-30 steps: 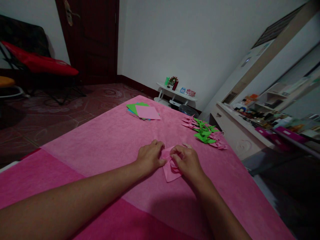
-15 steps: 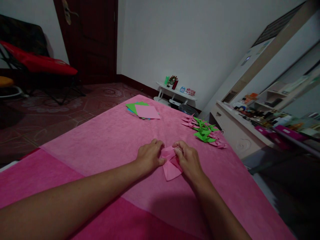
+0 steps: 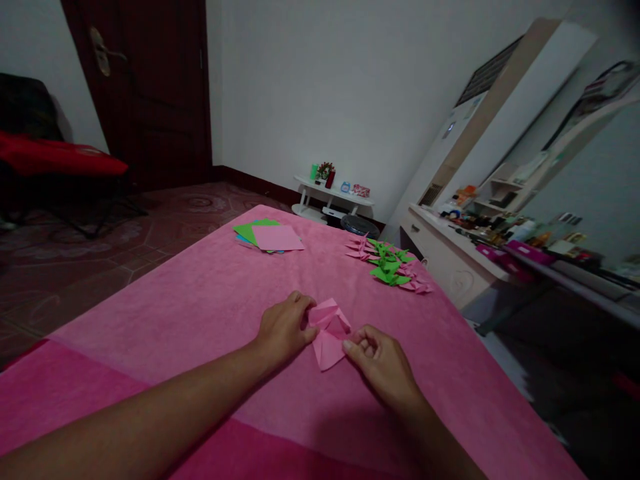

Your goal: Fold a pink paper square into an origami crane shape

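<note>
A partly folded sheet of pink origami paper (image 3: 330, 331) lies between my hands on the pink cloth (image 3: 200, 313), its flaps spread and creased. My left hand (image 3: 286, 325) grips the paper's left edge, thumb toward the near side and fingers along the far side. At the paper's right edge, my right hand (image 3: 379, 360) pinches a corner between thumb and forefinger, the other fingers curled in. Beyond the hands, to the right, folded pink and green paper cranes (image 3: 390, 265) sit in a cluster. A stack of square coloured paper (image 3: 277, 237) rests farther back on the left, pink on top of green and blue.
Against the wall stands a low white shelf (image 3: 333, 191) with small items. On the right is a dressing table (image 3: 450, 250) crowded with bottles. A red folding chair (image 3: 60, 157) stands left, near a dark door (image 3: 150, 100).
My right hand has moved from the paper's upper right corner down to its right edge, and the upper flaps now show opened out. The camera view has shifted slightly right.
</note>
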The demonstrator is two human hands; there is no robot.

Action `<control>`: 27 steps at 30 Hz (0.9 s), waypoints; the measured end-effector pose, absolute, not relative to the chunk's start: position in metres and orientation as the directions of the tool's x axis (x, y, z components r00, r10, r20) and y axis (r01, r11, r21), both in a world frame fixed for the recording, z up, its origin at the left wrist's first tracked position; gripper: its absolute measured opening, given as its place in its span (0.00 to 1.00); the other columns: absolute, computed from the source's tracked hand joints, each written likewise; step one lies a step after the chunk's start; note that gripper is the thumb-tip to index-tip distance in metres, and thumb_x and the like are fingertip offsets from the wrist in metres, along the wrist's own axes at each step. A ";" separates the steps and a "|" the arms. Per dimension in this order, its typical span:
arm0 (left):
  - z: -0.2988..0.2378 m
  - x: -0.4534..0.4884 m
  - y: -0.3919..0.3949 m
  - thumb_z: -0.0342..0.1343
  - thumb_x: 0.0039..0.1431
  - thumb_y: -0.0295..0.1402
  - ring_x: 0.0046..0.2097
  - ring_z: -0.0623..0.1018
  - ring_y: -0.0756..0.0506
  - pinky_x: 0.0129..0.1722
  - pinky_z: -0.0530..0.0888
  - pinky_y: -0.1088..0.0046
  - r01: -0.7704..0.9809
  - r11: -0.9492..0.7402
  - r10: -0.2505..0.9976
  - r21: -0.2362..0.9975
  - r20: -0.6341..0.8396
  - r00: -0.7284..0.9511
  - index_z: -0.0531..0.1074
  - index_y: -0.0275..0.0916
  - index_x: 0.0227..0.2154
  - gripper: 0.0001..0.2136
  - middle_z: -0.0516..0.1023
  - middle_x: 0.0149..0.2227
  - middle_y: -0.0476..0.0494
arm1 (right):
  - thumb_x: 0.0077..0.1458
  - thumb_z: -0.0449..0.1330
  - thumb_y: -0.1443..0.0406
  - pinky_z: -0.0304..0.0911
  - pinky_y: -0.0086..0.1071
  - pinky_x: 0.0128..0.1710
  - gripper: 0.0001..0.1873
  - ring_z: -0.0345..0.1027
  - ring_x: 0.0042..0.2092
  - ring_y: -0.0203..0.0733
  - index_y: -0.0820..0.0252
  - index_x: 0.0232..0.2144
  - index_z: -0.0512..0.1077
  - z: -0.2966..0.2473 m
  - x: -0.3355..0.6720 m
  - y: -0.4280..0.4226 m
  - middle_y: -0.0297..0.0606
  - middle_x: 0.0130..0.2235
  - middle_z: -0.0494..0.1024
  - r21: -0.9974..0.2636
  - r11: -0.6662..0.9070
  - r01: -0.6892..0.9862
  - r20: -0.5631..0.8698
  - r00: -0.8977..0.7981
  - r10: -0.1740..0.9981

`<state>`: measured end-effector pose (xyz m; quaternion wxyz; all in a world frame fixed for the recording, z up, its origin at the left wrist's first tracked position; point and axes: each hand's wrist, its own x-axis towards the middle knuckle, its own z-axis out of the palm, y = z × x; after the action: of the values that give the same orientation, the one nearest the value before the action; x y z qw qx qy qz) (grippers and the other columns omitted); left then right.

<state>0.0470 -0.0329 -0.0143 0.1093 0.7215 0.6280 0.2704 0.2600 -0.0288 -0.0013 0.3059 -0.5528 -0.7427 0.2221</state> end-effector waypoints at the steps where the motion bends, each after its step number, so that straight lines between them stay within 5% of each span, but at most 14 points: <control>1: -0.015 0.046 -0.032 0.57 0.51 0.39 0.39 0.73 0.46 0.33 0.65 0.73 0.840 -0.200 0.962 0.505 0.266 0.070 0.68 0.45 0.42 0.14 0.71 0.39 0.49 | 0.47 0.60 0.55 0.53 0.25 0.21 0.13 0.62 0.21 0.34 0.58 0.23 0.71 -0.005 0.259 -0.030 0.30 0.20 0.71 -0.644 0.287 0.709 0.192 -0.214 0.958; 14: -0.018 0.046 -0.021 0.64 0.45 0.37 0.49 0.66 0.40 0.46 0.65 0.63 0.790 -0.413 0.854 0.454 0.494 0.163 0.66 0.42 0.48 0.25 0.68 0.48 0.43 | 0.51 0.56 0.58 0.51 0.26 0.22 0.12 0.62 0.23 0.35 0.58 0.23 0.71 -0.009 0.245 -0.012 0.30 0.21 0.70 -0.569 0.314 0.760 0.258 -0.198 0.946; 18: -0.010 0.049 -0.025 0.61 0.50 0.37 0.49 0.65 0.40 0.45 0.63 0.62 0.817 -0.483 0.774 0.315 0.590 0.230 0.68 0.40 0.44 0.18 0.67 0.49 0.41 | 0.50 0.56 0.58 0.50 0.26 0.22 0.15 0.61 0.22 0.34 0.59 0.18 0.69 -0.010 0.240 0.000 0.30 0.18 0.67 -0.548 0.297 0.782 0.239 -0.193 0.952; 21: -0.008 0.050 -0.026 0.54 0.59 0.34 0.43 0.67 0.44 0.41 0.61 0.64 0.778 -0.609 0.703 0.155 0.560 0.439 0.72 0.41 0.35 0.05 0.71 0.41 0.44 | 0.49 0.56 0.58 0.50 0.25 0.22 0.15 0.59 0.21 0.33 0.59 0.15 0.66 -0.012 0.238 0.006 0.29 0.17 0.64 -0.591 0.296 0.751 0.228 -0.196 0.954; 27: -0.011 0.050 -0.028 0.49 0.63 0.31 0.42 0.68 0.45 0.40 0.61 0.66 0.694 -0.719 0.648 0.027 0.384 0.657 0.73 0.39 0.36 0.08 0.73 0.38 0.46 | 0.53 0.54 0.54 0.57 0.26 0.25 0.18 0.64 0.24 0.36 0.60 0.20 0.67 -0.011 0.245 -0.003 0.32 0.20 0.68 -0.843 0.242 0.481 0.158 -0.208 0.965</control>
<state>0.0500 -0.0278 -0.0113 -0.0613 0.9082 0.3695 0.1866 0.2446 -0.0027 -0.0105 0.3602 -0.5158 -0.7008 0.3363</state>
